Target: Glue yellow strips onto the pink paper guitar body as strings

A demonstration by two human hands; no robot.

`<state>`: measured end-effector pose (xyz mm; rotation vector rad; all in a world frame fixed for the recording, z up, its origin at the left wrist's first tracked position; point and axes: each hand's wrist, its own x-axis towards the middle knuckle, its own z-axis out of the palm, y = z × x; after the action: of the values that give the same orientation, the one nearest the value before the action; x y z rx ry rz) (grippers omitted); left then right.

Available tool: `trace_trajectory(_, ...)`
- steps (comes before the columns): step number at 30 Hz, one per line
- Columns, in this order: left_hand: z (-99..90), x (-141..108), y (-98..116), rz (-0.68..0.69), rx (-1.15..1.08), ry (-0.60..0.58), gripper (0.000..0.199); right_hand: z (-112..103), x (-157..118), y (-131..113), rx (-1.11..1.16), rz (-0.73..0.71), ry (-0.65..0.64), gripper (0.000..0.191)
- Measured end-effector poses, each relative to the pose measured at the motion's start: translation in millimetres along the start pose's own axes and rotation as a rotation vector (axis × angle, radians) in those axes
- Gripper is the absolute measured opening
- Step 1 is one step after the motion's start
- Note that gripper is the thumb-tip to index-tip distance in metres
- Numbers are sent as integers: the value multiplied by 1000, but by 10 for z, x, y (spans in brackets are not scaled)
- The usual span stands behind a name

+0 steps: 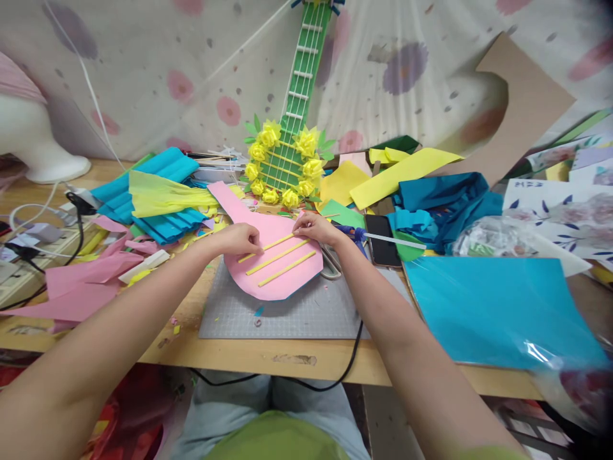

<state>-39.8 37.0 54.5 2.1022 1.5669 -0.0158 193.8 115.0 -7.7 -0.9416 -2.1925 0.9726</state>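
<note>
A pink guitar-shaped cutout [278,289] lies on the grey cutting mat [230,319], its neck pointing to the upper left. Three yellow strips cross its body, roughly parallel and slanted; the lowest yellow strip [287,268] is untouched. My left hand [244,239] is closed at the left part of the top yellow strip [278,244]. At that strip's right end, my right hand [313,229] has its thumb and fingers pinched together. Behind them stands a green paper guitar [286,167] with yellow flowers round its body and white strings.
A glue gun [357,232] and a phone [382,240] lie right of my right hand. Blue sheets [488,306] cover the table's right. Pink scraps [86,275], a power strip [38,262] and cables are at left. A black cable [352,358] hangs over the front edge.
</note>
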Motion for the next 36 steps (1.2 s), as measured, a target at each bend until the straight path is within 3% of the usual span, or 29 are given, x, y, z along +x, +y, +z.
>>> trace_trajectory(13, 11, 18, -26, -13, -38, -31, 26, -24, -33, -118, -9, 30, 23, 16)
trace_trajectory(17, 5, -19, -7, -34, -38, -29, 25, -17, -75, -171, 137, 85, 228, 19)
trace_trajectory(21, 2, -37, 10, -36, -48, -26, 25, 39, -115, -151, 218, 228, 431, 18)
trace_trajectory(24, 3, -34, 14, -33, -52, -35, 24, 99, -138, -118, 198, 286, 418, 19)
trace_trajectory(36, 20, 11, 0, -35, -42, -25, 27, 149, -162, -70, 176, 288, 371, 18)
